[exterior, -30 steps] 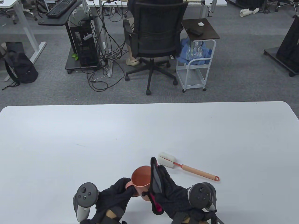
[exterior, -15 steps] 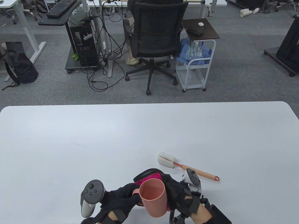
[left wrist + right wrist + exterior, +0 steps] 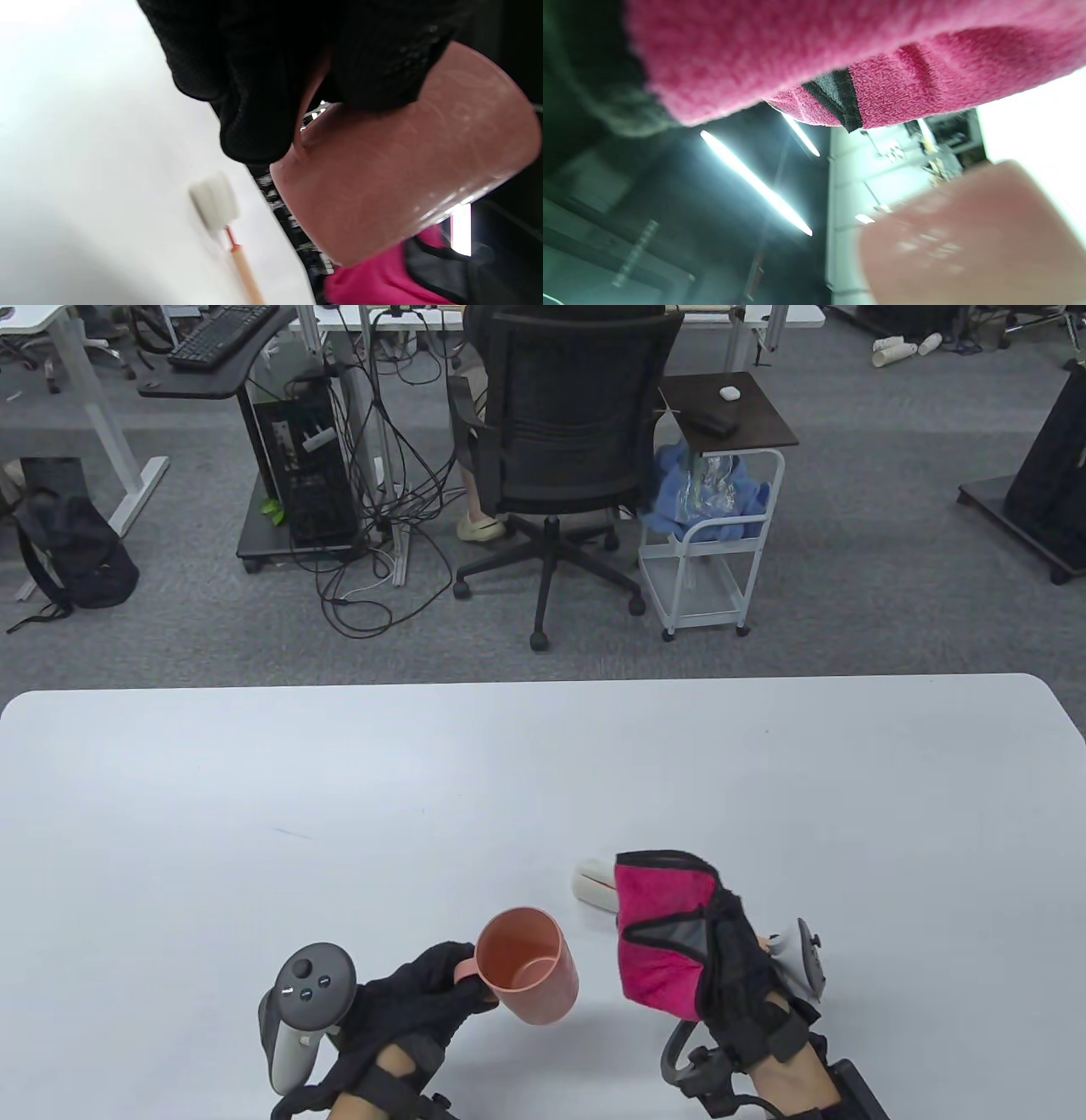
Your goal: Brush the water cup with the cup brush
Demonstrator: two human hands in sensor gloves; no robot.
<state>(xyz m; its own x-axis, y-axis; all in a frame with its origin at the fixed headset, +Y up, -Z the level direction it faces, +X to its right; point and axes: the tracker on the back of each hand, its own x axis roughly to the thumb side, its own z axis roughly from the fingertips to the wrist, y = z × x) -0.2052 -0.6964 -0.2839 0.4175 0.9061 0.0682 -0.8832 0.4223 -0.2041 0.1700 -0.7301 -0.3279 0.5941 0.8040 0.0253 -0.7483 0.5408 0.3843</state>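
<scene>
Right hand (image 3: 679, 942) left cup (image 3: 526, 965), moved over brush (image 3: 591, 884); cup shifted left

A salmon-pink cup (image 3: 528, 965) of smooth plastic, faintly glossy with fine scuffs along its wall in the left wrist view, sits in the black knitted fingers (image 3: 441, 976) of the left hand (image 3: 416, 1010), whose glove is matt and coarse-woven. Opposite those fingers, the right hand (image 3: 687, 950) wears a glove with a magenta palm of fuzzy, towel-like cloth edged in black and grey fabric. Just beyond it lies the cup brush (image 3: 220, 212), its head a white, porous sponge, matt, on a smooth peach-coloured handle. The bench (image 3: 339, 814) beneath is a smooth white surface with a satin sheen.
</scene>
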